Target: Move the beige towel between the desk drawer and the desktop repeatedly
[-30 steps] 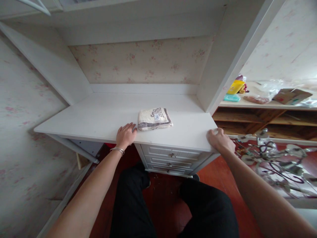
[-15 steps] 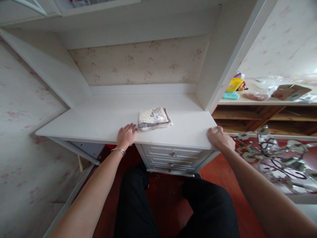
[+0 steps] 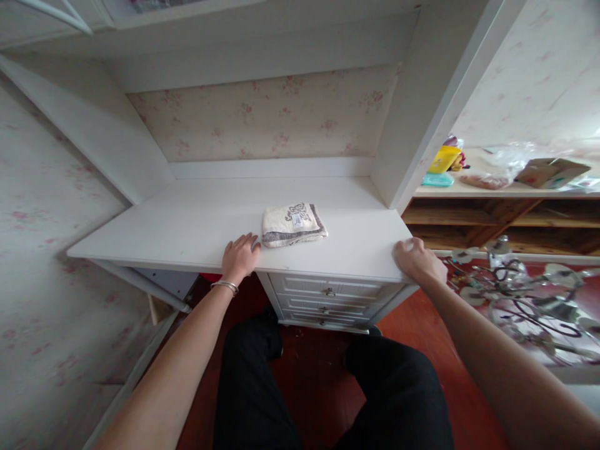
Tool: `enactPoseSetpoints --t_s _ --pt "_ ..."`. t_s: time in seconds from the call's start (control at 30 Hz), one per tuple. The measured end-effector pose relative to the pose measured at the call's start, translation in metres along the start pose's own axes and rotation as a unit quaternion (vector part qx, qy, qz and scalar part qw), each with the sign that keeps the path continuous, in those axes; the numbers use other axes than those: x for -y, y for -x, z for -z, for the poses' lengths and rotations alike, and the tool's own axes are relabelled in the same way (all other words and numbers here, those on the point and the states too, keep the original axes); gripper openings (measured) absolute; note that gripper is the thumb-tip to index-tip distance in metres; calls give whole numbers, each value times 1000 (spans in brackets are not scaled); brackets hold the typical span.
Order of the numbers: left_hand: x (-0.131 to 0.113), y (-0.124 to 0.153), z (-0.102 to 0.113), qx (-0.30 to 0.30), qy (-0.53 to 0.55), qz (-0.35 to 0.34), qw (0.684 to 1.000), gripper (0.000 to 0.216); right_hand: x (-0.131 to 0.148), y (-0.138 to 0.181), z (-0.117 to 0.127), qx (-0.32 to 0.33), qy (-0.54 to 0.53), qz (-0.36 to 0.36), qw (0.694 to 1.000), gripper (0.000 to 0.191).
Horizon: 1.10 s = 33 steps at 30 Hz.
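A folded cream cloth (image 3: 293, 225) with grey-brown edging, dark lettering and a small white label lies flat on the white desk (image 3: 210, 219). Just left of it, my left hand (image 3: 241, 256) rests palm down at the desk's front edge, fingers laid out over the top and holding nothing. A thin bracelet (image 3: 225, 286) circles that wrist. At the front right corner, my right hand (image 3: 419, 259) is curled over the desk's edge, with part of its fingers hidden. Neither hand touches the cloth.
Drawers (image 3: 330, 294) with small knobs sit under the desk's right half. Side panels and an upper shelf frame the desk. At right, a chandelier (image 3: 529, 300) with curved arms stands low, near a wooden shelf unit (image 3: 450, 215) bearing a yellow container (image 3: 444, 160), plastic bags and a cardboard box (image 3: 553, 172).
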State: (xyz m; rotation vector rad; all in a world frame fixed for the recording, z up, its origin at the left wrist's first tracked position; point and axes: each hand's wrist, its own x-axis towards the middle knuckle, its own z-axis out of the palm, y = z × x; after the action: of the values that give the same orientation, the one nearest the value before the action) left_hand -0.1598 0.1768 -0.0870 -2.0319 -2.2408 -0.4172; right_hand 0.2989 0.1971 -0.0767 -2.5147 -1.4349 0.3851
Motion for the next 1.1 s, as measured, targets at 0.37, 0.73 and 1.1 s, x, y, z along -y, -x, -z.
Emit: enactPoseSetpoints --t_s 0.37,0.73,1.1 --pt "2 -1 -3 0 1 -2 1000 47 2 3 2 -3 0 -3 1000 74" --pt "3 -1 -5 -6 8 -2 1000 48 2 1 1 -4 0 0 1000 73" --pt "1 1 -3 -6 1 1 1000 47 -6 14 0 -53 -28 2 998 54"
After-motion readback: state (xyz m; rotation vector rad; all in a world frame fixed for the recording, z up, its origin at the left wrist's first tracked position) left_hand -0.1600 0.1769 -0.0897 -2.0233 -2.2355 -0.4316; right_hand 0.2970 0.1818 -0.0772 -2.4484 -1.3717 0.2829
